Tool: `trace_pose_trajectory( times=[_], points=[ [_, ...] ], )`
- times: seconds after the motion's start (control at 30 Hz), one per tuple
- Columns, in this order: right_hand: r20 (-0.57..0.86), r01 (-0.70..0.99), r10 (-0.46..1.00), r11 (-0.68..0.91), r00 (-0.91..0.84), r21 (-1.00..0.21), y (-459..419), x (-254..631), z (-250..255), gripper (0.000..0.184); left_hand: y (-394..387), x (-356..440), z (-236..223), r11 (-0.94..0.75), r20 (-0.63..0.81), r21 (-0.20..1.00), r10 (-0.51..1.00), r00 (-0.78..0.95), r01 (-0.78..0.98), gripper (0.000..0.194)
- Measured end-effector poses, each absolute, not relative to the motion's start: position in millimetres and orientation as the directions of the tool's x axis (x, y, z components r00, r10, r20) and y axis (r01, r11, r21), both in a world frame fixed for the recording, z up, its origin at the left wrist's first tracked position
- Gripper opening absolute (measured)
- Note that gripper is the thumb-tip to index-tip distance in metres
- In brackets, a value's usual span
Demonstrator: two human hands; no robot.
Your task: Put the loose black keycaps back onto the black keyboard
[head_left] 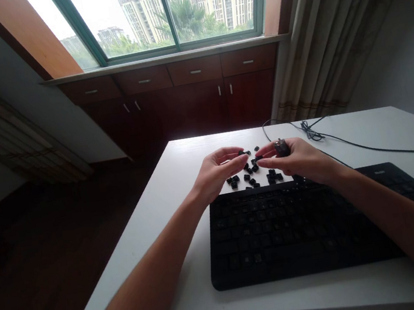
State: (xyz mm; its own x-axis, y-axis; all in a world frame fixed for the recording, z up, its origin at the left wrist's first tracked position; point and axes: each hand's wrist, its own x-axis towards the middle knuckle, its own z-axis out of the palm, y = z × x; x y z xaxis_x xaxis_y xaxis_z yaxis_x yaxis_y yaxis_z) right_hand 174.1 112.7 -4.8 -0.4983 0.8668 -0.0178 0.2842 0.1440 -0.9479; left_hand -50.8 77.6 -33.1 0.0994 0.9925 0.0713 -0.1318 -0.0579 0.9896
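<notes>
Beyond the far edge of a black keyboard, both hands hover over loose black keycaps scattered on the white table. My left hand is curled, thumb and fingers close around a small black keycap at the fingertips. Facing it, my right hand pinches another dark keycap between thumb and fingers. A small dark, boxy thing with a shiny top sits against the right hand's fingers; its kind is unclear. My right forearm crosses above the keyboard and hides part of its keys.
A black cable runs across the right of the white table, with a tangled bundle near the far edge. Beyond stand dark red cabinets beneath a window, with curtains at both sides.
</notes>
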Motion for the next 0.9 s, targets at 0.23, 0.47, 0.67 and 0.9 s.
trace_pose_trajectory(
  times=[0.23, 0.47, 0.67, 0.9],
  points=[
    [0.155, 0.409, 0.778, 0.476, -0.609, -0.779, 98.6, 165.1, -8.4, 0.028, 85.3, -63.0, -39.6, -0.034, 0.044, 0.99, 0.996, 0.073, -0.134, 0.044],
    [0.216, 0.412, 0.643, 0.677, -0.735, -0.61, 77.9, 152.8, -19.0, 0.022, 87.4, -64.4, -41.5, -0.028, 0.035, 0.993, 0.998, 0.058, -0.117, 0.043],
    [0.251, 0.44, 0.591, 0.768, -0.766, -0.466, 74.3, 147.6, -31.0, 0.02, 86.9, -64.3, -42.9, -0.04, 0.047, 0.996, 0.996, 0.082, -0.079, 0.044],
    [0.222, 0.388, 0.511, 0.817, -0.831, -0.427, 73.3, 151.9, -29.1, 0.02, 87.0, -65.6, -42.7, -0.061, 0.073, 0.991, 0.993, 0.095, -0.121, 0.044]
  ],
)
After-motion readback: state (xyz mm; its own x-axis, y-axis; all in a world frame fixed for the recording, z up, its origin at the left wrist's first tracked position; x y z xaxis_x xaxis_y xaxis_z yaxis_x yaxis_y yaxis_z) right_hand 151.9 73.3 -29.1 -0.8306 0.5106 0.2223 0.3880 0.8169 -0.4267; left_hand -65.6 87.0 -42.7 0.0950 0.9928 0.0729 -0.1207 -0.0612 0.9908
